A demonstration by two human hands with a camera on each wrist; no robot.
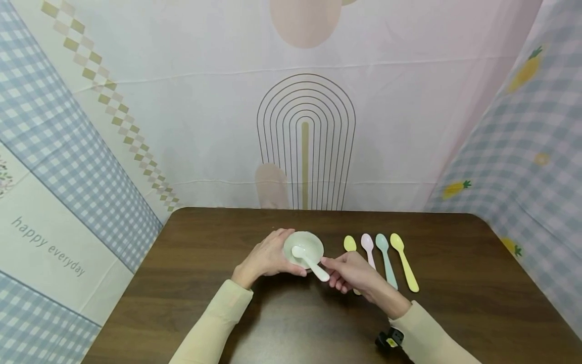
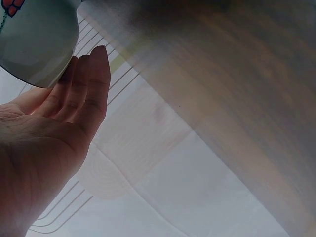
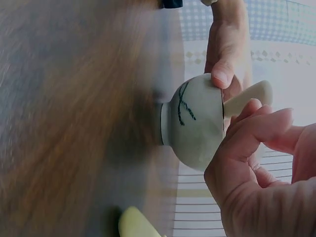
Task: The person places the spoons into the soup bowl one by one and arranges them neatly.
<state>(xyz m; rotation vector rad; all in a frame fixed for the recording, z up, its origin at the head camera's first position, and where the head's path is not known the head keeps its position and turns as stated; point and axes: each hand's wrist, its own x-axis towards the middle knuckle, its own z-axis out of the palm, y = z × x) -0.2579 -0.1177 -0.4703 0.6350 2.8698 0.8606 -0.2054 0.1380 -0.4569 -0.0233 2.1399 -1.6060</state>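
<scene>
A small pale bowl (image 1: 302, 240) stands upright in the middle of the table, a dark green painted line on its outside (image 3: 197, 123). My left hand (image 1: 273, 255) grips its left side, thumb at the front and fingers round the back; the left wrist view shows the fingers (image 2: 91, 91) against the bowl (image 2: 39, 44). A white spoon (image 1: 312, 264) leans inside, its handle jutting over the rim towards me. Beside that handle is my right hand (image 1: 356, 275), fingers loosely bent. In the right wrist view, those fingers (image 3: 247, 133) hide part of the bowl, and the spoon handle (image 3: 256, 94) stays uncovered.
Right of the bowl lie several spoons in a row: a yellow one (image 1: 349, 243) and a pink one (image 1: 367, 242), both partly behind my right hand, then a mint one (image 1: 386, 258) and another yellow one (image 1: 406, 265). A patterned cloth (image 1: 218, 126) hangs behind the brown table (image 1: 195, 303).
</scene>
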